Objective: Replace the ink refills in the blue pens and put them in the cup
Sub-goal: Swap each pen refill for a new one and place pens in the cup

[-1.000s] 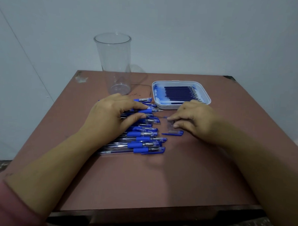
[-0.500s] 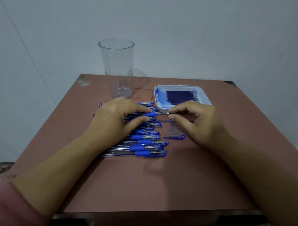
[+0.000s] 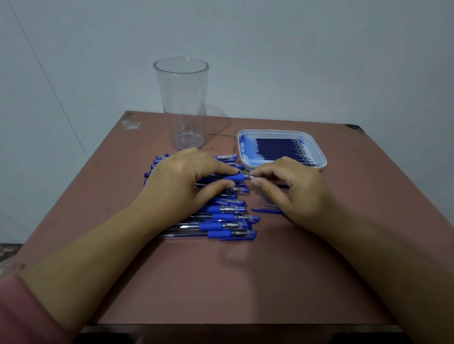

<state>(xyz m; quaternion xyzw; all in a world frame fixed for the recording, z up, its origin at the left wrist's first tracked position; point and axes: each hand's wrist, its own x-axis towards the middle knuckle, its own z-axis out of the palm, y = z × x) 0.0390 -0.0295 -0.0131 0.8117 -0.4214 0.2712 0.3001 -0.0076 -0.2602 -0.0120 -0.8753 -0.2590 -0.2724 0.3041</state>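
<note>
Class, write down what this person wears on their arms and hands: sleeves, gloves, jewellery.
Both hands are bare: the left hand and right hand show no gloves, rings or watch. A pink sleeve covers the left arm above the bare forearm; no sleeve shows on the right arm.

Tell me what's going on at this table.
A person is working on one blue pen: the left hand grips it by its blue grip over the pile of pens, while the right hand pinches its tip. A blue cap lies on the table beside the right hand. The refills wait in the white tray, and the clear cup stands empty.
</note>
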